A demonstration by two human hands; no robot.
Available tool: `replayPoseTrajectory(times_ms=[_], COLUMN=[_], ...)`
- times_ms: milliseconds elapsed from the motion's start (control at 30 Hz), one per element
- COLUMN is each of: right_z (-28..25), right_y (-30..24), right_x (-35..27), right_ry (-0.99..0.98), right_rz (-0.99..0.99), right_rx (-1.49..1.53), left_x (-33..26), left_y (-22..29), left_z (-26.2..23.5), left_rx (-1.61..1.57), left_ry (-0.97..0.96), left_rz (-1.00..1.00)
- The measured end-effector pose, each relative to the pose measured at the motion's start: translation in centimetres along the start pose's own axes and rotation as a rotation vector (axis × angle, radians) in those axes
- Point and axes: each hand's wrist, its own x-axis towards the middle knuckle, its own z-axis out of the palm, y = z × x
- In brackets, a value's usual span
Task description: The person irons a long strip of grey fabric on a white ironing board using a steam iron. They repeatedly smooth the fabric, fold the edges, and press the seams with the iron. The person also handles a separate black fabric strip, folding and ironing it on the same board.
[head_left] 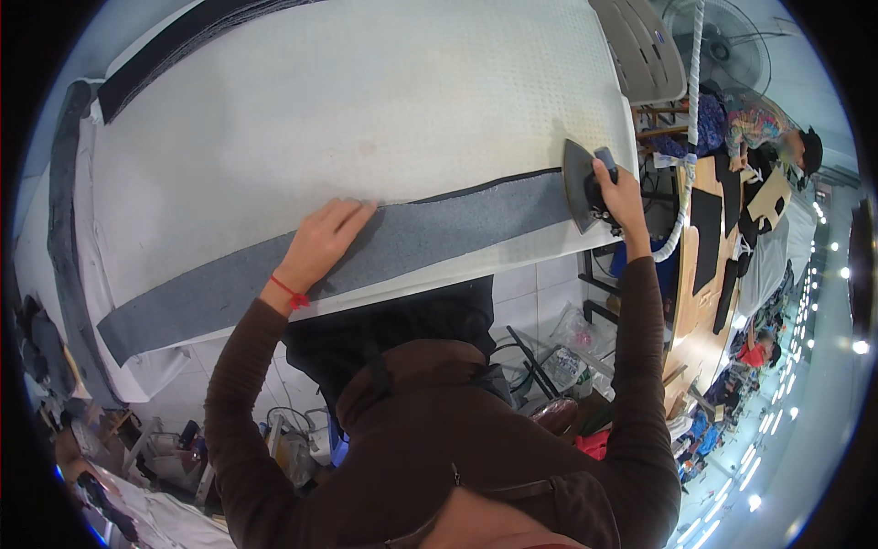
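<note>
A long, curved strip of grey fabric lies along the near edge of the white padded ironing table. Its far edge shows a narrow dark fold from the middle toward the right. My left hand rests on the strip near its middle, with its fingertips at the far edge; the fingers are bent and close together, and what they pinch is hidden. My right hand is wrapped round the handle of an iron. The iron sits at the strip's right end and covers part of it.
A stack of dark fabric strips lies at the table's far left. From the iron's side a white-wrapped hose rises at the right. Beyond stand a fan, a grey plastic chair and a wooden table with dark pieces, where a person works.
</note>
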Motion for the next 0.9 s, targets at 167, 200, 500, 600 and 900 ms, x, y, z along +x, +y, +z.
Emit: replayPoseTrajectory(times_ms=[167, 200, 500, 600, 900], right_z=[-1.3, -1.1, 1.9, 3.2, 5.4], right_y=[1.5, 1.5, -8.6, -11.8, -20.0], right_x=[1.0, 1.1, -1.3, -3.1, -8.7], right_ry=[-0.130, -0.162, -0.271, -0.248, -0.257], right_rz=[-0.062, -0.095, -0.227, -0.287, -0.432], right_rx=[0.101, 0.158, 0.225, 0.165, 0.108], left_x=[-1.8, -2.0, -0.9, -1.1, -4.7], left_y=[-0.8, -1.2, -1.3, -1.5, -1.1], left_z=[-1.5, -1.9, -3.1, -2.3, -1.1], left_rx=[-0.257, -0.299, -0.312, -0.250, 0.142], left_ry=[-0.068, -0.089, -0.184, -0.154, 0.016], left_rz=[-0.458, -0.510, -0.691, -0.572, -0.027])
